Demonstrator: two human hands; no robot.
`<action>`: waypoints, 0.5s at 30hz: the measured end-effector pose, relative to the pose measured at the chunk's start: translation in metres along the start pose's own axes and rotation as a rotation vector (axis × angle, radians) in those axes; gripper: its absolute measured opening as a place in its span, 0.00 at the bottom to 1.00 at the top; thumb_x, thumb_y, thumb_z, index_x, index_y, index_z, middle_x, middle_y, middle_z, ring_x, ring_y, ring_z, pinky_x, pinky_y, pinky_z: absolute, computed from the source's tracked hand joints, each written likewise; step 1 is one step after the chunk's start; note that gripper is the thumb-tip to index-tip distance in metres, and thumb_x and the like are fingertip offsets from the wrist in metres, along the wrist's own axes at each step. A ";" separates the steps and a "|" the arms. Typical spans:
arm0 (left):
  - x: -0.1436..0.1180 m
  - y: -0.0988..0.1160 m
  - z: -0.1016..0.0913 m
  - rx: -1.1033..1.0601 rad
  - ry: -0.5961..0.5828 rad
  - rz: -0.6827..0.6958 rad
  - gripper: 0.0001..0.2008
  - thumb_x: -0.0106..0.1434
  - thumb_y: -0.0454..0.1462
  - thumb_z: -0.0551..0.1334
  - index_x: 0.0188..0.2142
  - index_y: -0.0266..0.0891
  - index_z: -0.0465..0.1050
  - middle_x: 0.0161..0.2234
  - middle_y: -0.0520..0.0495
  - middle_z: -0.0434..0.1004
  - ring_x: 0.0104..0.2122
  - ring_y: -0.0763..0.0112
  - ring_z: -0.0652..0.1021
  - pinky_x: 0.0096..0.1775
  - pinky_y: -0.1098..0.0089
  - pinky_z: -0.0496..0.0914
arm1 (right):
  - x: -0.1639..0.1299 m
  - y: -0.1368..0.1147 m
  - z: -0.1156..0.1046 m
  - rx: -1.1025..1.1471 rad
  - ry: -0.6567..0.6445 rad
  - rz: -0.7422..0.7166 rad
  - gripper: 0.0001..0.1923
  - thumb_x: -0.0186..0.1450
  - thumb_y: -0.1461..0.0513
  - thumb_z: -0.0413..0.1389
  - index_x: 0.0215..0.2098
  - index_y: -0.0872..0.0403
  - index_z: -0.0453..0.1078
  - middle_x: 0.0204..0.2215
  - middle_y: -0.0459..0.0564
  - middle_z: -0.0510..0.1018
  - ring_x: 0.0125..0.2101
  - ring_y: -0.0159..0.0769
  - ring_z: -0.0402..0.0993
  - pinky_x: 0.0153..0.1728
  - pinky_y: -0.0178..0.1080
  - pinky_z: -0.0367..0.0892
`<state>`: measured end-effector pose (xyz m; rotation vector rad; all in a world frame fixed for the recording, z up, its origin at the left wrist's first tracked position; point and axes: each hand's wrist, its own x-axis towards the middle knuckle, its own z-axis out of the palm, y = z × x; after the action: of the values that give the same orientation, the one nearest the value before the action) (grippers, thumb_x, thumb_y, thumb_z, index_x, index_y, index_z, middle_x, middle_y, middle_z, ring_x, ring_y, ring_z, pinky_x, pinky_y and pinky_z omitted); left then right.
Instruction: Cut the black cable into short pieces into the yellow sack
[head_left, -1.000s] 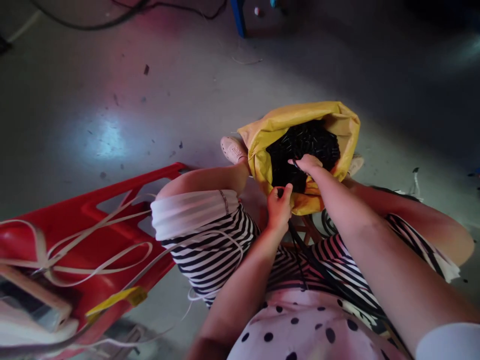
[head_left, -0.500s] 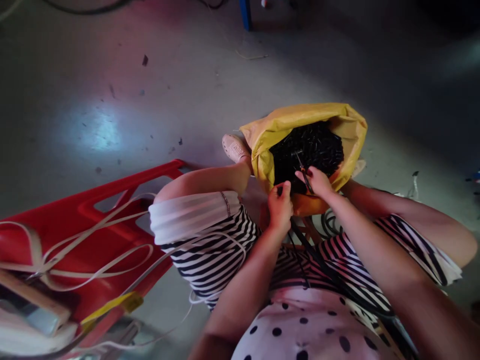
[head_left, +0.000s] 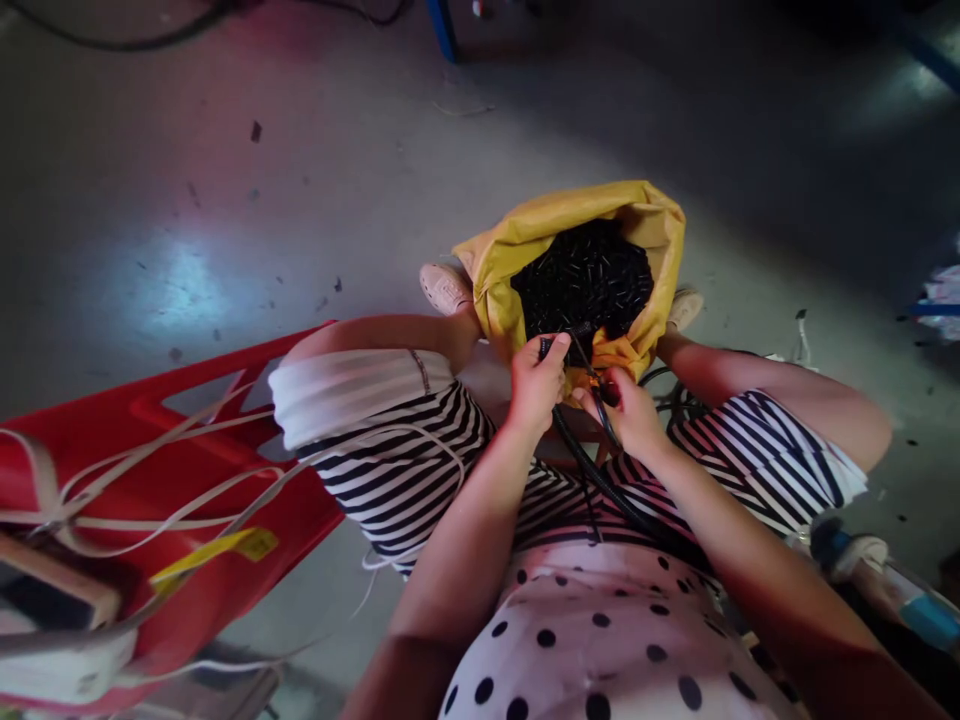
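Note:
My left hand [head_left: 537,388] is closed around the end of some black tubing [head_left: 581,455], which runs down from it over my lap. In my right hand [head_left: 634,412] is a pair of scissors [head_left: 598,392] with dark handles and a bit of orange near the pivot. Its blades point up and left, close to my left fingertips; whether they touch the tubing I cannot tell. Just beyond both hands stands an open yellow bag [head_left: 491,268] between my feet, holding many short black tube pieces [head_left: 589,275].
On my left is a red plastic stool or chair [head_left: 315,510] with pale flat straps [head_left: 180,520] and a white device [head_left: 67,665] on it. A blue leg [head_left: 442,30] stands on the grey floor ahead. Coiled black cable [head_left: 679,395] lies behind the bag.
My right hand has drawn the scissors back from over the bag, toward the tubing at my left hand. The view has shifted slightly, so bag and stool appear further left.

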<state>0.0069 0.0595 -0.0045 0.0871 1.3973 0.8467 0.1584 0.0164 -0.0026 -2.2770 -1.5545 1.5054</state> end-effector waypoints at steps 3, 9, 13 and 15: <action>0.000 -0.001 0.000 0.030 -0.014 0.015 0.21 0.66 0.50 0.78 0.36 0.40 0.71 0.18 0.64 0.55 0.14 0.83 0.57 0.17 0.77 0.49 | 0.001 -0.002 -0.005 0.130 -0.055 -0.003 0.26 0.66 0.36 0.64 0.40 0.46 0.67 0.34 0.49 0.84 0.35 0.46 0.81 0.34 0.41 0.69; 0.003 -0.004 -0.002 0.049 -0.039 0.040 0.19 0.67 0.47 0.78 0.34 0.39 0.72 0.19 0.62 0.59 0.15 0.84 0.57 0.18 0.77 0.51 | 0.010 0.003 -0.003 0.192 -0.102 -0.024 0.31 0.65 0.30 0.60 0.39 0.47 0.66 0.32 0.47 0.81 0.35 0.43 0.78 0.33 0.40 0.68; 0.009 -0.010 -0.001 0.047 -0.024 -0.043 0.21 0.67 0.46 0.77 0.32 0.40 0.69 0.18 0.63 0.56 0.15 0.83 0.57 0.18 0.78 0.49 | 0.012 0.008 0.003 0.126 -0.077 -0.031 0.33 0.65 0.28 0.60 0.36 0.47 0.66 0.28 0.48 0.79 0.31 0.44 0.77 0.30 0.41 0.66; 0.014 -0.017 0.000 0.047 -0.009 -0.073 0.22 0.68 0.46 0.77 0.31 0.41 0.67 0.17 0.64 0.56 0.15 0.83 0.57 0.18 0.78 0.49 | 0.010 0.013 0.006 0.096 -0.053 -0.027 0.35 0.65 0.26 0.60 0.33 0.46 0.66 0.25 0.49 0.78 0.29 0.45 0.77 0.30 0.42 0.67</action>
<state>0.0136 0.0556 -0.0249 0.0756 1.4042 0.7527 0.1643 0.0141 -0.0191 -2.1739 -1.4833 1.6091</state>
